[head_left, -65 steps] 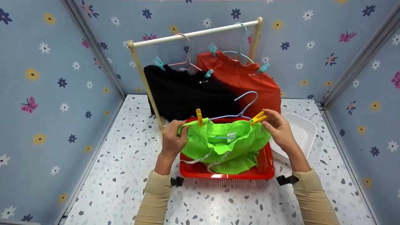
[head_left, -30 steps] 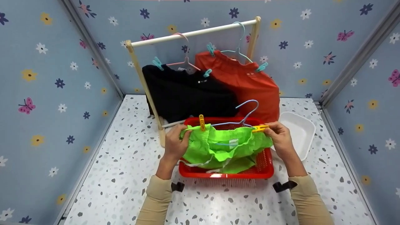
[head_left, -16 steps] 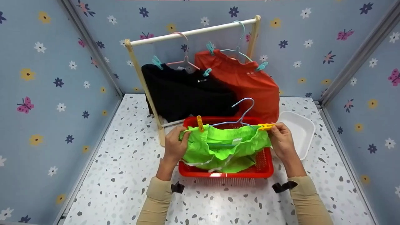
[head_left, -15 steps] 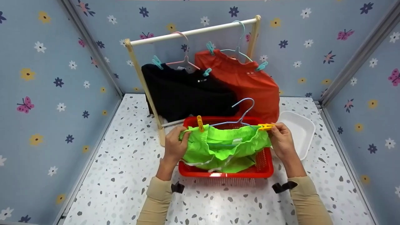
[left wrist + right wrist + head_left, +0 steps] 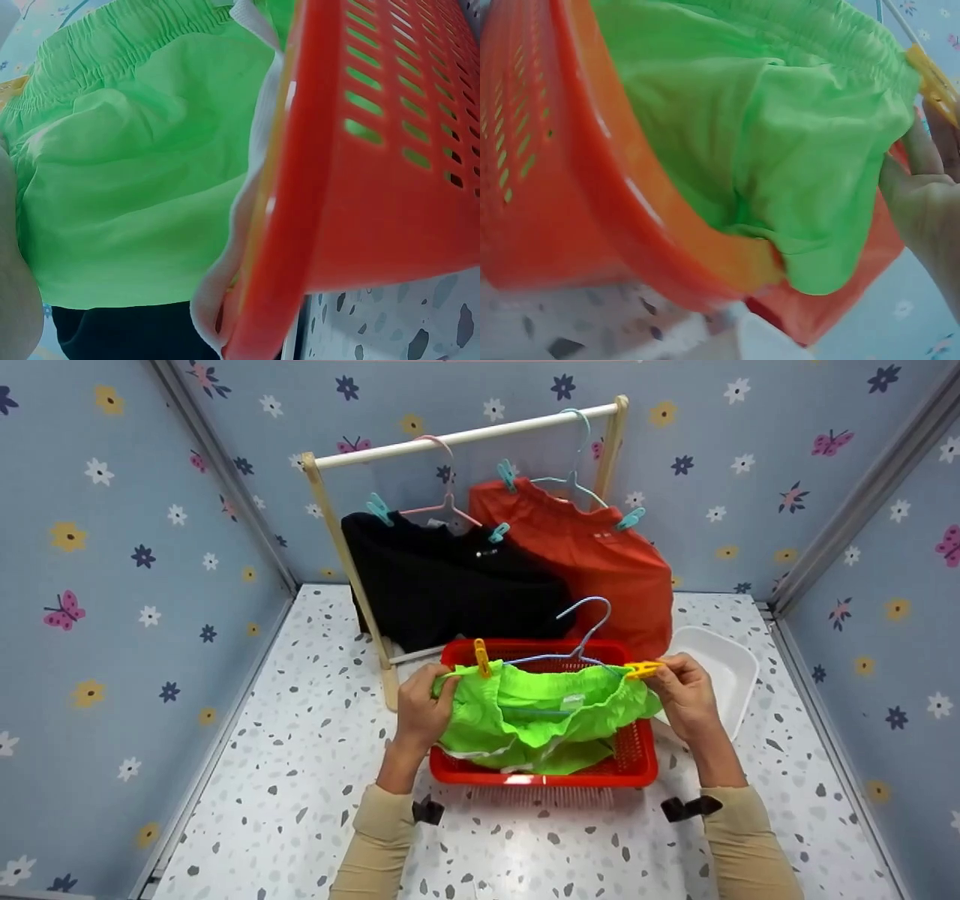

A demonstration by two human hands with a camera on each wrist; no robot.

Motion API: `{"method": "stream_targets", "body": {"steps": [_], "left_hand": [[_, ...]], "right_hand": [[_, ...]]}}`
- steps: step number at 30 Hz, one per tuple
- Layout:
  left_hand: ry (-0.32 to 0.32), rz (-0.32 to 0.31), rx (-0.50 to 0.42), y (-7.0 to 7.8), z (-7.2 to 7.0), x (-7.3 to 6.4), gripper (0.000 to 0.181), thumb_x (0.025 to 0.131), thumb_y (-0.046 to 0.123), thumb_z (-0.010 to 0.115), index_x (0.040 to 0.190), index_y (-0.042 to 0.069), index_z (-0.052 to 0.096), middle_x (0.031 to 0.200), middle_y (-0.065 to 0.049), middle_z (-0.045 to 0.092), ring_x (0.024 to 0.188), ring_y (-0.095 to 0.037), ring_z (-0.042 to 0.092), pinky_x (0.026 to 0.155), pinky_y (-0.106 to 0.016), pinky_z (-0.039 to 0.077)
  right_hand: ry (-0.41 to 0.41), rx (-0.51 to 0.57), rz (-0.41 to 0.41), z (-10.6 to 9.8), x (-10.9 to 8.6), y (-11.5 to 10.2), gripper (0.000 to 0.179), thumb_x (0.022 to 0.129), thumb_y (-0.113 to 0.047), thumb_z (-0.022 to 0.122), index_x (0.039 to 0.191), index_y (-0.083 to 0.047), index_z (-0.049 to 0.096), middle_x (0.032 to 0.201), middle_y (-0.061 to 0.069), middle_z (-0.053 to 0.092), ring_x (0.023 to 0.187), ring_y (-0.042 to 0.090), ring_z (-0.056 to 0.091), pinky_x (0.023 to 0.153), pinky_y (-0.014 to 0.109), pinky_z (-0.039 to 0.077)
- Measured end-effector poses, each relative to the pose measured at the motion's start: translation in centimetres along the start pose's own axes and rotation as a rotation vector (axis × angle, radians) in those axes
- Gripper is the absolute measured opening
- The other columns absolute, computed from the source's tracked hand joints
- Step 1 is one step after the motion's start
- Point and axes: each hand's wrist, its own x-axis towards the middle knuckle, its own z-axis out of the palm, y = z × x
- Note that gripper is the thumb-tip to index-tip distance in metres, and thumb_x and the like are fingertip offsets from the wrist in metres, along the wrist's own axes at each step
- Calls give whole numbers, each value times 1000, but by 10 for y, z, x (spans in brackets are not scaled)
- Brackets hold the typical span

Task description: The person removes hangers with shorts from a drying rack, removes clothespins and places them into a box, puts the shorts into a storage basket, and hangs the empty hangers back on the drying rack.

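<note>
Bright green shorts point(image 5: 555, 724) with a gathered waistband and white drawstring hang over a red basket point(image 5: 641, 761). A light blue hanger point(image 5: 592, 634) runs inside the waistband, its hook pointing up. My left hand point(image 5: 421, 706) pinches the waistband's left corner, beside an upright yellow clothespin point(image 5: 481, 658). At the right corner, my right hand point(image 5: 686, 697) pinches a second yellow clothespin point(image 5: 643, 669), which lies sideways on the waistband. In the right wrist view that clothespin point(image 5: 934, 81) sits at the edge of the waistband with my fingers around its end.
Behind the basket stands a rack with a white rail point(image 5: 480, 435). Black clothing point(image 5: 450, 585) and an orange-red garment point(image 5: 600, 555) hang from it on hangers, held by teal clothespins point(image 5: 631, 518). A white tray point(image 5: 731, 660) lies at the right. Flowered walls enclose the speckled table point(image 5: 300, 810).
The shorts and hanger came down closer over the basket. My right hand, loose at the clothespin's tip earlier, now grips it, and the clothespin has turned flatter and shifted right toward the waistband's corner.
</note>
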Motion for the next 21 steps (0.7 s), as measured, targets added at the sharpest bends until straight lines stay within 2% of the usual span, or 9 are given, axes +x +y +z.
{"method": "stream_targets", "body": {"steps": [3,5,11,17,21], "left_hand": [[-2,1,6,-1,1,-1,13,81,2,75,86,1,64,79,-10,65,74,-26,64,66,-38,52],[-1,0,15,-2,1,-2,12,82,4,75,87,2,64,80,-9,65,75,-27,65,66,-39,52],[3,-10,25,0,1,-1,14,87,13,73,87,2,64,80,-8,65,75,-25,64,66,-38,51],[3,-11,18,1,2,-1,15,87,13,73,87,2,64,80,-8,65,74,-25,64,66,-38,52],[5,-14,12,0,2,0,18,90,17,71,87,2,64,79,-9,65,74,-25,64,66,-38,51]], "right_hand": [[46,-235,-45,3,1,-5,10,95,7,54,97,10,63,93,9,67,88,17,66,80,26,53],[60,-287,-48,4,1,-7,9,95,5,55,97,10,62,93,10,66,85,16,67,78,26,53],[53,-70,11,2,2,-7,12,100,0,47,101,3,58,98,17,66,87,26,70,79,38,55],[85,-86,14,-5,-1,-7,10,99,-2,50,100,4,58,98,17,66,87,28,70,79,42,54],[131,-123,11,-9,-1,-10,9,98,-5,53,100,3,58,98,15,66,88,24,69,77,37,55]]}}
